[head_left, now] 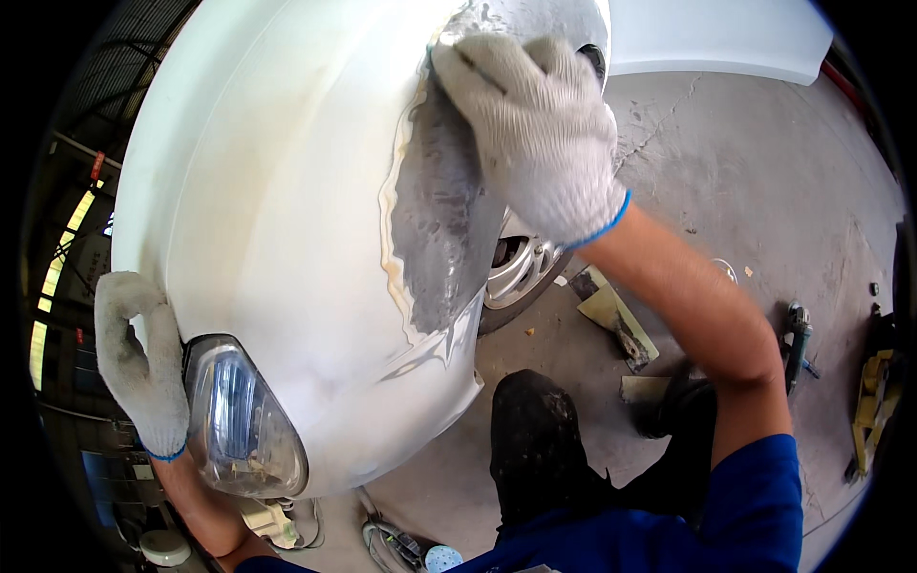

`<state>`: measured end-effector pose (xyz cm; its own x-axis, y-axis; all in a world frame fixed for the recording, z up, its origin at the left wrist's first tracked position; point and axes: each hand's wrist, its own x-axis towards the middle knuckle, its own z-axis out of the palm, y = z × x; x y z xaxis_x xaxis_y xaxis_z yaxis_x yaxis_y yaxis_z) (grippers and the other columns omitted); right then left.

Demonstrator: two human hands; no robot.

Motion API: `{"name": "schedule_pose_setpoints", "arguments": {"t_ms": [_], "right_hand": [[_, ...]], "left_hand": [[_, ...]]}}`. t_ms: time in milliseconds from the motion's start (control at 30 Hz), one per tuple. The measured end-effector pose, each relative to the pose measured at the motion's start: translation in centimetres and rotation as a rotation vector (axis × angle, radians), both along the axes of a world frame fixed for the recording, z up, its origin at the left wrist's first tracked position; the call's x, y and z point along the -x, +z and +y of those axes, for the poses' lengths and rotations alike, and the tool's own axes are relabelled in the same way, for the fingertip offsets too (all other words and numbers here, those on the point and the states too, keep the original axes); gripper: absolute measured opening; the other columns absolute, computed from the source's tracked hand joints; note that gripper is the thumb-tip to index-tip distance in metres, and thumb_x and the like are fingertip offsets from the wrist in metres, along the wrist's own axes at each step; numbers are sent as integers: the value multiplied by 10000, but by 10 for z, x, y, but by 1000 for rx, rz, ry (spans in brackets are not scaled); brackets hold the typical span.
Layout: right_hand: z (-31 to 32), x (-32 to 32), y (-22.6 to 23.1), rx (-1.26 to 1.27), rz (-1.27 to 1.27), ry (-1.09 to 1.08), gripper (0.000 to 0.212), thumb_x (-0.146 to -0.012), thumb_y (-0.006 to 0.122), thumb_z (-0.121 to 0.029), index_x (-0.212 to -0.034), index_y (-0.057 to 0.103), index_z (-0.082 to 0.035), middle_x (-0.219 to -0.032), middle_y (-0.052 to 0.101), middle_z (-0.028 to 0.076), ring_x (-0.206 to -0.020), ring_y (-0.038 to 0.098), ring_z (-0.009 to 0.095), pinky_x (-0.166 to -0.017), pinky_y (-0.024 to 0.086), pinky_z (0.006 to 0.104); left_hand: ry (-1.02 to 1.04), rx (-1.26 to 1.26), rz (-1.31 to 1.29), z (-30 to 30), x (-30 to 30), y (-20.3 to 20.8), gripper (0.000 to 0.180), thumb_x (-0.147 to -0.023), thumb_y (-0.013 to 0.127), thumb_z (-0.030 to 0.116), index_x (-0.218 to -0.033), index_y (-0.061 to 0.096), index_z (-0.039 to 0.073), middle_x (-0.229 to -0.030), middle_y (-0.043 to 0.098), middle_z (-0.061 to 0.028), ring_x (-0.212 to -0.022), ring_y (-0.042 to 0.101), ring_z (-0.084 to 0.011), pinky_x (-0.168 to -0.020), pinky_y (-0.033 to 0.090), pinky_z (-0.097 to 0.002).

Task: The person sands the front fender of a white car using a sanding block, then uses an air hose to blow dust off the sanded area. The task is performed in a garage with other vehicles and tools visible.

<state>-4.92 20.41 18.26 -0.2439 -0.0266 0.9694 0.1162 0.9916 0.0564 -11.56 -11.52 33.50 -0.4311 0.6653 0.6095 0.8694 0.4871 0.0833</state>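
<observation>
A white car's front fender curves across the middle, with a patch of dull grey metal bordered by a ragged, yellowish-white edge of layered coating. Against the upper part of this patch presses my right hand in a white knit glove with a blue cuff. Its fingers bend down over the surface, slightly blurred, and whatever lies under them is hidden. My left hand, gloved alike, rests at the car's front edge beside the headlight. The thumb stands apart from the curved fingers, and nothing shows between them.
Behind the fender is a wheel. On the concrete floor lie scraped, greenish flat pieces, a grinder-like power tool, and a corded sander with a pale round pad. My knee is close to the car. Another white panel stands at top right.
</observation>
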Motion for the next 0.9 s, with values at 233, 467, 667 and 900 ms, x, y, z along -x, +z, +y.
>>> {"name": "schedule_pose_setpoints", "arguments": {"t_ms": [233,467,667,900], "right_hand": [[5,5,-2,-3,53,75,321,-699,647,-177,-1003,697,-87,-911,550,-21,-774,506,197,-615,424,339],[12,4,5,-27,58,1,289,-725,646,-168,-997,702,-87,-907,561,11,-803,537,219,-642,444,362],[-29,-9,-10,-6,4,56,317,-724,665,-165,-1016,683,-43,-943,555,17,-778,527,175,-646,451,363],[-38,-23,-14,139,-179,-3,513,-731,623,-96,-1243,630,-76,-1169,567,10,-863,547,213,-785,473,385]], "left_hand": [[2,19,-4,-3,-1,1,99,-811,506,-71,-852,524,17,-873,468,-52,-851,460,-164,-840,383,-281],[-8,-3,-1,-1,-1,-1,95,-825,507,-75,-853,515,15,-880,473,-55,-859,466,-166,-849,387,-283],[-1,-12,-56,1,-6,0,89,-842,531,-73,-857,513,12,-891,479,-52,-858,471,-159,-848,389,-269],[20,-42,-64,1,-9,-1,94,-843,569,-69,-871,541,16,-919,515,-33,-876,503,-138,-835,418,-265]]}}
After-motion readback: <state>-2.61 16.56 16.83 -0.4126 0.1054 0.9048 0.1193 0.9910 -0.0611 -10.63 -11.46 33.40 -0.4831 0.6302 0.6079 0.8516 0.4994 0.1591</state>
